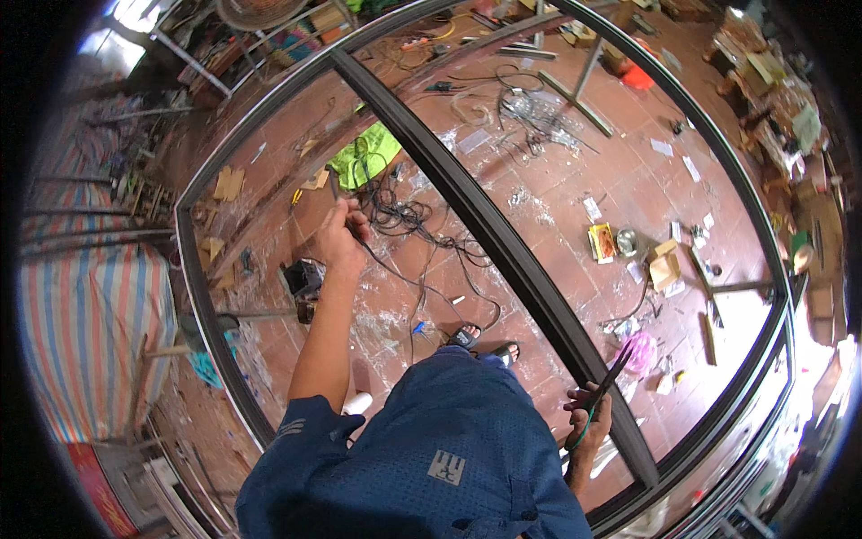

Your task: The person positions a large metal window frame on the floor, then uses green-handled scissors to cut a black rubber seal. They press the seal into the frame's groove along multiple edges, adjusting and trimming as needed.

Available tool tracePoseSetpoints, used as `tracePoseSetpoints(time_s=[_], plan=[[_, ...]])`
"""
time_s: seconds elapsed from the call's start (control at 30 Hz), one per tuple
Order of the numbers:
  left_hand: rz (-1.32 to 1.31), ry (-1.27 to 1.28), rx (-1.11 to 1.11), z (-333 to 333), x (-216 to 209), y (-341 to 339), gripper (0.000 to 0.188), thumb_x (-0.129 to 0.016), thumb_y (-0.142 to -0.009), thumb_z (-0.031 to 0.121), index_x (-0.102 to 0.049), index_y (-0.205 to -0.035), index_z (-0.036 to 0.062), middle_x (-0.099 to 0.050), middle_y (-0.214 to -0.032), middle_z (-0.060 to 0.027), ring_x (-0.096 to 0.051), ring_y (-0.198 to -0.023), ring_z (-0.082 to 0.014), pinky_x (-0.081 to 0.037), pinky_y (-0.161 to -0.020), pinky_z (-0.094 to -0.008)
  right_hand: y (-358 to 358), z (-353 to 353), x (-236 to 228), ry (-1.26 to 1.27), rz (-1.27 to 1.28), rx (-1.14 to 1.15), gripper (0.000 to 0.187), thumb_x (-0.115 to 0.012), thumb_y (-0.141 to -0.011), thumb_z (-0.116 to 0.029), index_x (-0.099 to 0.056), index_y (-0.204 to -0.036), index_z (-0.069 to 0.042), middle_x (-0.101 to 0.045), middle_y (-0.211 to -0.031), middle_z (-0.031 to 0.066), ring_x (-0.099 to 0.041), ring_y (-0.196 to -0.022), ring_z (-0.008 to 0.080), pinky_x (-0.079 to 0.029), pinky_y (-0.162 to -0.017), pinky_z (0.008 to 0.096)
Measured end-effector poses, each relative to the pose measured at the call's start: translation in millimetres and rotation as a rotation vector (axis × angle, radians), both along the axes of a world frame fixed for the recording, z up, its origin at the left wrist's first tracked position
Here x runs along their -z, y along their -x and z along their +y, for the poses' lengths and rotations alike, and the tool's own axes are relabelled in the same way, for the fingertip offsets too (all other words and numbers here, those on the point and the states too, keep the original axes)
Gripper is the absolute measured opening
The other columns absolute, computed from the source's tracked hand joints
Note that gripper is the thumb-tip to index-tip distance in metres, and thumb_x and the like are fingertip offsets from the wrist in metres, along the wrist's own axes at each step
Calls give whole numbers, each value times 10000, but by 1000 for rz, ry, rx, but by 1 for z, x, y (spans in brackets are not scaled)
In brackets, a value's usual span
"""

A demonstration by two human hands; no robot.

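Observation:
A large dark metal frame [208,310] surrounds me, with a long crossbar [489,235] running diagonally through it. My left hand [343,235] is raised at the left, its fingers closed in a pinch on a thin dark rubber strip [388,267]. From there the strip hangs toward the floor near my feet, and a loose tangle of similar strip [400,216] lies beyond. At the lower right, beside the crossbar, my right hand [588,418] grips green-handled scissors [615,370], with the dark blades pointing up and away.
A yellow-green bag [366,157] lies by the tangle. Farther off are cables [534,117] and metal bars [575,103]. A yellow packet [602,242], a cardboard piece [664,267] and a pink plastic bag [637,354] litter the tiled floor at right. Striped sheeting [94,332] hangs at left.

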State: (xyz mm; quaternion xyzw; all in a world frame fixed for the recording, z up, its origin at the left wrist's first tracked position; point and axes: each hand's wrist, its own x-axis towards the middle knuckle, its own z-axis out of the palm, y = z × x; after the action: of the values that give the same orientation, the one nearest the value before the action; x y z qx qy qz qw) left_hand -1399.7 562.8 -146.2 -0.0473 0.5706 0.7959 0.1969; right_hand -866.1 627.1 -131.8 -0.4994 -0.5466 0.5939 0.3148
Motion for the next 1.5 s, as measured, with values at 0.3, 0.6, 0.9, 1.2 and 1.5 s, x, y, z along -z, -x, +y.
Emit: tracePoseSetpoints(time_s=[0.3,0.6,0.9,1.2,1.5], plan=[[34,197,540,10,-8,-108,576,-617,-1000,136,-440,-1545,70,-679,-899,-49,-605,-604,-80,-423,-483,-201,69,96,-59,38,-4,-523,1010,-659,-818,-789,-496,-1380,35,-707,-1104,172,-679,-904,212,-540,-819,344],[-187,-433,964,73,-25,-107,383,-755,-948,233,-699,-1261,19,-730,-1024,-50,-626,-745,-85,-460,-618,-183,250,156,-107,393,-4,-1194,1146,-417,-828,-926,-463,-1398,67,-719,-1122,206,-737,-931,288,-553,-702,323],[-495,-514,476,128,-11,30,322,-657,-1008,367,-692,-1088,57,-737,-944,-123,-688,-678,-155,-500,-493,-250,417,221,-97,645,-33,-1045,900,-577,-914,-724,-480,-1453,-10,-715,-1183,200,-750,-853,317,-568,-655,362],[-649,-731,243,173,-3,135,396,-628,-1015,463,-642,-1151,91,-673,-818,-71,-607,-546,-121,-407,-407,-215,545,232,-95,31,70,-949,709,-394,-1077,-574,-518,-1417,35,-636,-1287,212,-718,-944,274,-577,-763,367],[-612,-969,133,214,26,186,296,-588,-1048,419,-612,-1045,125,-656,-820,-22,-658,-619,-117,-439,-393,-194,667,254,-124,-1,-216,-861,614,-402,-1096,-511,-464,-1437,-5,-743,-972,190,-732,-660,189,-507,-489,234]])
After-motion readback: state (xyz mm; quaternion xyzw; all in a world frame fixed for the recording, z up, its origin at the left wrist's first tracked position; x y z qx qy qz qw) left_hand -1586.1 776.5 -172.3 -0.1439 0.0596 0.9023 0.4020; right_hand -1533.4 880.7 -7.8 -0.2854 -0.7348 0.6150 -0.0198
